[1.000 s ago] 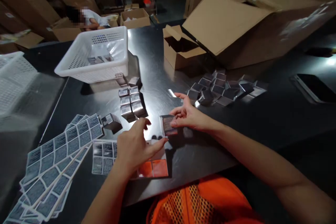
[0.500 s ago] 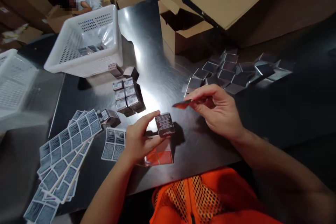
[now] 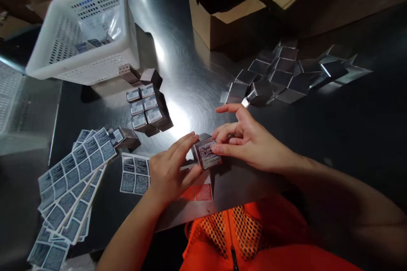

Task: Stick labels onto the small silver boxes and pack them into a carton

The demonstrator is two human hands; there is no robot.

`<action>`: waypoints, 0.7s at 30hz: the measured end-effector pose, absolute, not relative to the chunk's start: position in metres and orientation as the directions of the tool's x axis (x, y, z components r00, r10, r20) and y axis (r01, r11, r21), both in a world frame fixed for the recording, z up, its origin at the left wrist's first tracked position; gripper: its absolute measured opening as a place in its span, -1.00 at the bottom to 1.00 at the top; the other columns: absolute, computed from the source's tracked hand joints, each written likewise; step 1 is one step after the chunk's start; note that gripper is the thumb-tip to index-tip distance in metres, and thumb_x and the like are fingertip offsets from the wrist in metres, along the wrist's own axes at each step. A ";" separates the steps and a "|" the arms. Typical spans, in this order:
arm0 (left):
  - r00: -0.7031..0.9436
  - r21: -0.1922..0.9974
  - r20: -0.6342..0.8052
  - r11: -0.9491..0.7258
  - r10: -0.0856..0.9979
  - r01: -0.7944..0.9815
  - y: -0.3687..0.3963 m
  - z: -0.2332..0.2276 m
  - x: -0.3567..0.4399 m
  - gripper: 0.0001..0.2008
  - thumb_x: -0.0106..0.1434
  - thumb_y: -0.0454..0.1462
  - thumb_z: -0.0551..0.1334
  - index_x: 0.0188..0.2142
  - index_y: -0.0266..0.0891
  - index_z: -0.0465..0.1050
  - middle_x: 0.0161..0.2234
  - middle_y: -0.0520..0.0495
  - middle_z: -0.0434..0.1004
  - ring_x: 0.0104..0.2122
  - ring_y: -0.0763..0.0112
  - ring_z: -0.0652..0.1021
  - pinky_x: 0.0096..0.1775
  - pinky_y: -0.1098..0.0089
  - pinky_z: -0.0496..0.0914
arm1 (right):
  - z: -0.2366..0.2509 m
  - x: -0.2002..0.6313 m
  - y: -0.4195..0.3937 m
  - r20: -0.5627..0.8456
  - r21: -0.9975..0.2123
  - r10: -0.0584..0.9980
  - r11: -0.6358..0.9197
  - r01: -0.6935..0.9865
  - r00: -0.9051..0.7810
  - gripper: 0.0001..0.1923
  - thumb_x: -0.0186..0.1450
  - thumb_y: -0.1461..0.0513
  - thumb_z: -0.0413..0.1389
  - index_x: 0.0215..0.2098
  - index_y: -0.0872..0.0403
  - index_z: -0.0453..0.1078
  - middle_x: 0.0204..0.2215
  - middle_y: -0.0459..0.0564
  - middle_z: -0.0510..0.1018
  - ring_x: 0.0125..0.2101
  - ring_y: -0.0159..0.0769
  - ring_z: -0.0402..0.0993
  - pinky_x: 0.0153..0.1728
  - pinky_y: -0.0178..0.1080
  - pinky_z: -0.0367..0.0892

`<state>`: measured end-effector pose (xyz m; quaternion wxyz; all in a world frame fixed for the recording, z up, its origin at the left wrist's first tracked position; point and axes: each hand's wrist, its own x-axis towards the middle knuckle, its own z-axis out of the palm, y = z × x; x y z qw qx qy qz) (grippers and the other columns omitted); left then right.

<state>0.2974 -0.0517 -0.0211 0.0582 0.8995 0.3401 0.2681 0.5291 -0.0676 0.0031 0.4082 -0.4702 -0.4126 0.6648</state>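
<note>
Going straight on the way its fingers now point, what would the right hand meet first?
The small box held in the left hand; the thumb of the right hand seems to touch it, though depth is unclear.

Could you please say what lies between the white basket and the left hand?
Grouped barcoded boxes, plus two boxes nearer the basket, in the head view.

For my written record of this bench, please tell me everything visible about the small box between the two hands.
The small box looks like dark printed cardboard with a slight sheen. One face, bearing pale fine print too small to read, is turned toward the camera, slightly tilted. The left hand grips its left side; the right hand's fingers touch its right edge. Whether it rests on anything is unclear.
</note>
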 end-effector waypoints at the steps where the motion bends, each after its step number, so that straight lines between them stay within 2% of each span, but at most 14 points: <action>1: 0.630 0.282 0.434 -0.762 0.643 0.583 -0.052 -0.021 0.297 -0.58 0.38 -0.14 0.24 0.15 -0.28 0.36 0.04 -0.25 0.63 -0.09 0.28 0.68 -0.24 0.48 0.51 | 0.003 0.529 -0.068 -0.286 -0.934 0.931 -0.323 -0.150 -0.225 -0.27 0.15 0.22 0.38 0.13 -0.09 0.07 -0.47 -0.26 0.50 -0.43 -0.36 0.53 -0.39 -0.30 0.49; 5: 0.634 0.272 0.432 -0.763 0.641 0.586 -0.053 -0.021 0.297 -0.58 0.39 -0.13 0.23 0.16 -0.27 0.36 0.05 -0.24 0.63 -0.09 0.29 0.68 -0.25 0.48 0.51 | 0.003 0.529 -0.068 -0.284 -0.941 0.934 -0.315 -0.125 -0.216 -0.28 0.15 0.20 0.38 0.13 -0.10 0.08 -0.48 -0.26 0.49 -0.50 -0.38 0.51 -0.50 -0.35 0.42; 11: 0.626 0.262 0.438 -0.758 0.645 0.598 -0.054 -0.022 0.297 -0.57 0.38 -0.12 0.24 0.17 -0.25 0.36 0.05 -0.23 0.63 -0.08 0.26 0.68 -0.27 0.46 0.52 | 0.001 0.527 -0.069 -0.291 -0.941 0.936 -0.318 -0.119 -0.198 -0.29 0.15 0.19 0.38 0.12 -0.11 0.10 -0.44 -0.23 0.51 -0.48 -0.35 0.54 -0.53 -0.37 0.41; 15: 0.629 0.255 0.436 -0.759 0.643 0.599 -0.053 -0.022 0.297 -0.55 0.37 -0.12 0.24 0.18 -0.24 0.35 0.06 -0.24 0.62 -0.08 0.24 0.68 -0.26 0.45 0.52 | 0.000 0.526 -0.069 -0.282 -0.944 0.940 -0.307 -0.118 -0.190 -0.32 0.15 0.19 0.37 0.10 -0.10 0.11 -0.46 -0.24 0.51 -0.54 -0.41 0.50 -0.57 -0.40 0.37; 21: 0.627 0.265 0.432 -0.756 0.648 0.599 -0.053 -0.020 0.298 -0.56 0.36 -0.14 0.25 0.18 -0.22 0.36 0.05 -0.22 0.63 -0.11 0.24 0.69 -0.32 0.45 0.52 | -0.001 0.526 -0.069 -0.281 -0.947 0.942 -0.303 -0.108 -0.184 -0.34 0.16 0.18 0.38 0.09 -0.10 0.13 -0.45 -0.23 0.51 -0.47 -0.34 0.56 -0.52 -0.35 0.44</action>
